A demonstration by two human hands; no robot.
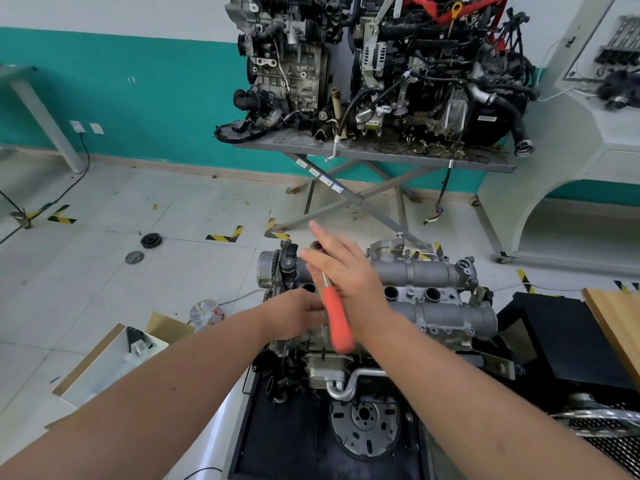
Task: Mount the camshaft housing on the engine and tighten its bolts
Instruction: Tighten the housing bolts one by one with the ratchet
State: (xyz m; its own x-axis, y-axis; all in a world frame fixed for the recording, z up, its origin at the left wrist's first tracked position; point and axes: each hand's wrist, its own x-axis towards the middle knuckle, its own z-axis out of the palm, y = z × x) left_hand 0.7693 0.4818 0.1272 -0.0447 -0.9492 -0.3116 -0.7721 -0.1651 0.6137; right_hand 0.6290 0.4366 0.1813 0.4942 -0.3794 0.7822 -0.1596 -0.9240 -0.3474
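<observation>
The silver camshaft housing [433, 273] lies on top of the engine [325, 370] in front of me, with several bolts standing in its flanges. A ratchet with an orange handle [338, 322] stands slanted over the housing's left part, its steel shaft running up under my right hand [341, 271]. That hand is flat, with straight fingers pointing up and left, and looks motion-blurred. My left hand [296, 311] reaches in from the left with its fingers stretched out behind the orange handle; the fingertips are hidden. No finger wraps the handle.
A scissor-leg table [374, 152] with two other engines stands behind. An open cardboard box [110, 365] and a plastic bag [204, 311] lie at the left, two pulleys [150, 240] on the floor. A black case [571, 341] and a wooden board [620, 323] are at the right.
</observation>
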